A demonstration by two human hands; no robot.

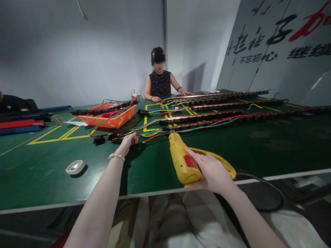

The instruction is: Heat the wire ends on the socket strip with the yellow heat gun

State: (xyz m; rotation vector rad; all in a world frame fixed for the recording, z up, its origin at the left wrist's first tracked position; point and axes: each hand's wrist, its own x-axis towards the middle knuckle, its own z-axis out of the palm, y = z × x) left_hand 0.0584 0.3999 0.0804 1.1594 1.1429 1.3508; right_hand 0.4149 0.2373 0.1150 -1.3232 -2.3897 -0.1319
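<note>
My right hand is closed round the grip of a yellow heat gun with a red label; its nozzle points at the wire ends by the nearest long black strip. My left hand reaches forward, fingers pinched on coloured wires beside small black connectors. A bead bracelet circles that wrist. Several long black strips with copper bars and red, green, blue and yellow wires lie across the green table.
An orange tray holding strips stands at the middle left. A roll of white tape lies near the front edge. A person in a dark sleeveless top sits across the table. Red and blue bars lie far left. A black cable loops off the table edge.
</note>
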